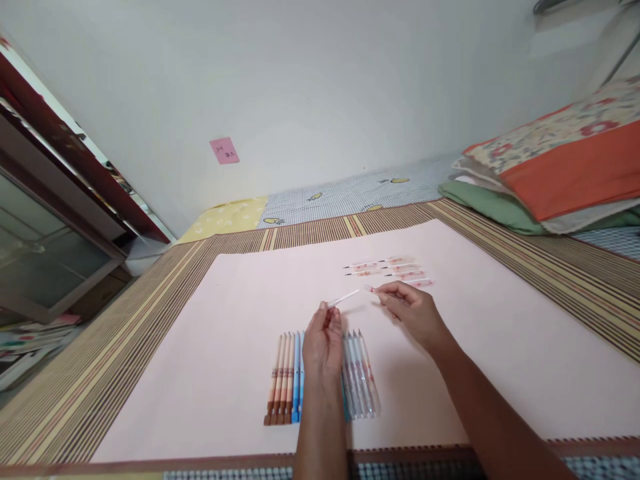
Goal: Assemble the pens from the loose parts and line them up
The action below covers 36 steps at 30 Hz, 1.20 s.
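Observation:
My left hand (326, 337) pinches a thin white pen refill (345, 298) that points up and to the right. In my right hand (407, 308) is a small translucent pen part with reddish marks (371, 289), its end close to the refill's tip but apart from it. Beneath my left forearm lies a row of pens: brown and peach ones (283, 380) at the left, blue ones (296, 373) partly hidden, and clear patterned ones (363, 377) at the right. Beyond my right hand lie several dark-tipped white refills with pinkish patterned parts (363, 273).
A large pale pink sheet (200, 347) covers the striped mat (145, 333). Folded bedding (575, 167) is piled at the back right. A pink note (225, 151) is stuck on the wall, and a glass-fronted cabinet (45, 247) stands at the left.

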Available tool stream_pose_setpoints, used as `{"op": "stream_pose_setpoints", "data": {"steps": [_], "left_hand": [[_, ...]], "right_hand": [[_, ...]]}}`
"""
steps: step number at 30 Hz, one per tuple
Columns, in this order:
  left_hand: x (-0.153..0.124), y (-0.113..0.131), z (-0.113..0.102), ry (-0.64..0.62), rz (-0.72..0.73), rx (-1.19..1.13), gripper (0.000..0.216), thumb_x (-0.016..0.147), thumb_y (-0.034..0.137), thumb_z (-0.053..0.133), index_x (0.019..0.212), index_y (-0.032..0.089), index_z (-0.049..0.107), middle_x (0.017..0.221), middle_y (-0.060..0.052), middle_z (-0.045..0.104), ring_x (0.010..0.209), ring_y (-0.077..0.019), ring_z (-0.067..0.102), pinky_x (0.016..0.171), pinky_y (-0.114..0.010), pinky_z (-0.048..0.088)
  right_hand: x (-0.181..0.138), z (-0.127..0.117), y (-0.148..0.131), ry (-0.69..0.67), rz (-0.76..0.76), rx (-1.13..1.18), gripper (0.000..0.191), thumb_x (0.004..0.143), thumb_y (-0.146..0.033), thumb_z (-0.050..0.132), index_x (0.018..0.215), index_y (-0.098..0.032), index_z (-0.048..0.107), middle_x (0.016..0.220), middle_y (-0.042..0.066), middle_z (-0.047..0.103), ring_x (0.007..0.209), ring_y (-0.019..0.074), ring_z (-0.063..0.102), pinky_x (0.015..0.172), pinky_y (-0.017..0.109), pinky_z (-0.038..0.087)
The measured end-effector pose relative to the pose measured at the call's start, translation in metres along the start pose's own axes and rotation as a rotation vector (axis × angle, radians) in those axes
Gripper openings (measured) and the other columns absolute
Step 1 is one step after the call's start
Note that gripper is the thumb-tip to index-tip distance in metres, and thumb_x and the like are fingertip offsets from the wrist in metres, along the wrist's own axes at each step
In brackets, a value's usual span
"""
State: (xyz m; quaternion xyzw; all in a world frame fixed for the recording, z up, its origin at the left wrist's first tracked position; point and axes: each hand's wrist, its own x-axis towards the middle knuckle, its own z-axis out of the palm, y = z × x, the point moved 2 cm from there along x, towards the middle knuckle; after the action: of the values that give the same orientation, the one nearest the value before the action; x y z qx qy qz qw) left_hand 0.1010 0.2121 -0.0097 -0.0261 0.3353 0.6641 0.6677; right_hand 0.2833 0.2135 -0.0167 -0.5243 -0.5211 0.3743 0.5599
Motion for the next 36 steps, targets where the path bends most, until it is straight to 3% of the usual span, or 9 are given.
{"op": "stream_pose_setpoints", "data": {"steps": [7,18,28,32,36], "left_hand": [[0.004,0.000,-0.004,-0.042,0.048,0.054,0.019,0.088,0.003,0.058,0.072,0.008,0.065,0.065,-0.005,0.065,0.058,-0.0073,0.064,0.058,-0.014,0.056],[0.005,0.001,-0.006,-0.097,0.117,0.192,0.011,0.080,0.010,0.071,0.070,0.009,0.066,0.063,-0.004,0.065,0.055,-0.0075,0.062,0.053,-0.013,0.053],[-0.002,-0.001,-0.003,-0.138,0.149,0.368,0.043,0.051,0.036,0.092,0.063,0.011,0.060,0.055,0.000,0.061,0.045,-0.0060,0.055,0.042,-0.013,0.043],[-0.002,0.001,-0.003,-0.125,0.140,0.408,0.047,0.050,0.042,0.091,0.062,0.012,0.058,0.052,0.001,0.058,0.042,-0.0060,0.051,0.039,-0.014,0.039],[0.001,0.002,-0.007,-0.112,0.146,0.425,0.045,0.052,0.040,0.091,0.062,0.011,0.058,0.052,0.001,0.058,0.042,-0.0064,0.052,0.037,-0.014,0.037]], "right_hand": [[-0.006,0.000,-0.019,-0.013,-0.069,-0.028,0.024,0.079,-0.041,0.071,0.092,-0.019,0.073,0.089,0.006,0.072,0.082,0.0206,0.064,0.072,0.032,0.050],[-0.010,-0.004,-0.035,-0.045,-0.203,-0.205,0.018,0.085,-0.037,0.066,0.094,-0.023,0.072,0.093,0.004,0.070,0.085,0.0203,0.065,0.071,0.031,0.049],[-0.014,0.007,-0.039,-0.187,-0.256,-0.279,0.016,0.088,-0.033,0.062,0.096,-0.024,0.072,0.091,0.003,0.069,0.080,0.0178,0.063,0.068,0.029,0.048],[-0.015,0.009,-0.038,-0.215,-0.241,-0.284,0.016,0.089,-0.034,0.061,0.096,-0.024,0.072,0.091,0.002,0.071,0.084,0.0183,0.065,0.069,0.029,0.049],[-0.016,0.010,-0.038,-0.245,-0.323,-0.419,0.015,0.090,-0.031,0.059,0.097,-0.025,0.071,0.093,0.001,0.073,0.089,0.0190,0.065,0.080,0.032,0.048]]}}
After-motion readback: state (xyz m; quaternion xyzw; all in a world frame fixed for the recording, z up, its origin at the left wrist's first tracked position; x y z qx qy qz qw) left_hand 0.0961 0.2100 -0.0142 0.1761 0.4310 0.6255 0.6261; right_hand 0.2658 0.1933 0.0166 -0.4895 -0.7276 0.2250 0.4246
